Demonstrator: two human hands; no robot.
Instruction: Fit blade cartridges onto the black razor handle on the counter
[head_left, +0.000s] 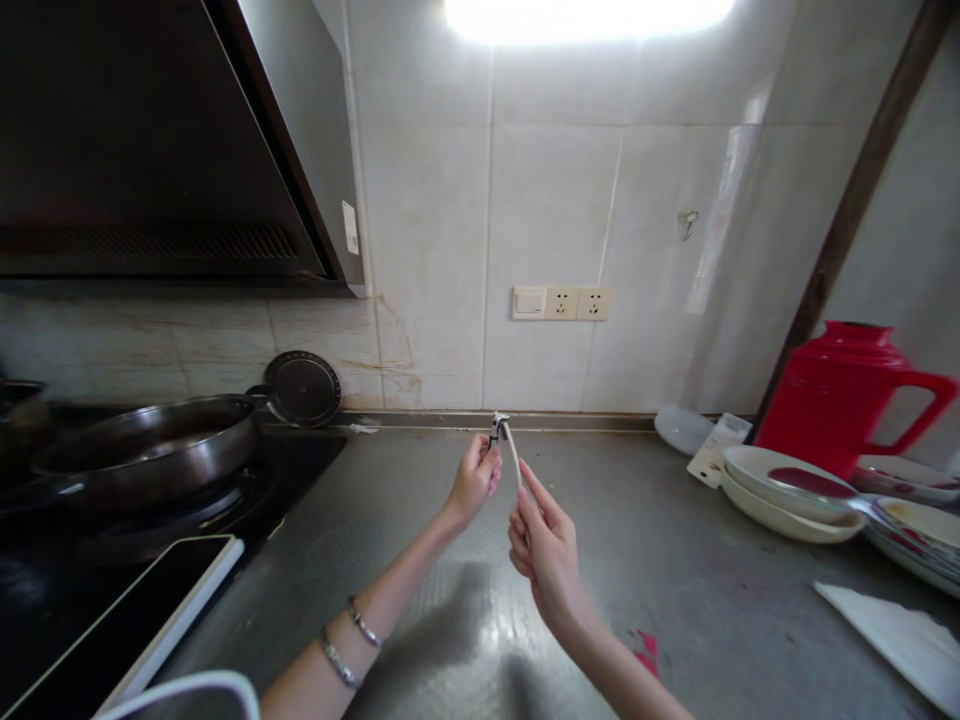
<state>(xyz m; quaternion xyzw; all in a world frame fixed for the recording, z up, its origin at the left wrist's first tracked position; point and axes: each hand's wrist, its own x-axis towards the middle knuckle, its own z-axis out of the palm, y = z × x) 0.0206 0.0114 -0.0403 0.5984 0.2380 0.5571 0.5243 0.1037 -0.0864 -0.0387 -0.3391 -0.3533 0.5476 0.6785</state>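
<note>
Above the grey counter, my left hand (477, 478) is closed on the dark handle of a small metal-headed tool (496, 428). Beside it on the right, my right hand (546, 545) pinches a thin white cable (513, 452). The upper end of the cable curves over to the tool's head, where the two seem to meet; the exact contact is too small to tell. Two silver bracelets circle my left forearm.
A steel pan (165, 450) sits on the black stove at left, with a white-edged tablet-like device (142, 630) in front. Wall sockets (577, 303) are above the counter (637, 490). At right stand a red thermos (840, 400), stacked dishes (791, 490) and a white sheet (900, 640).
</note>
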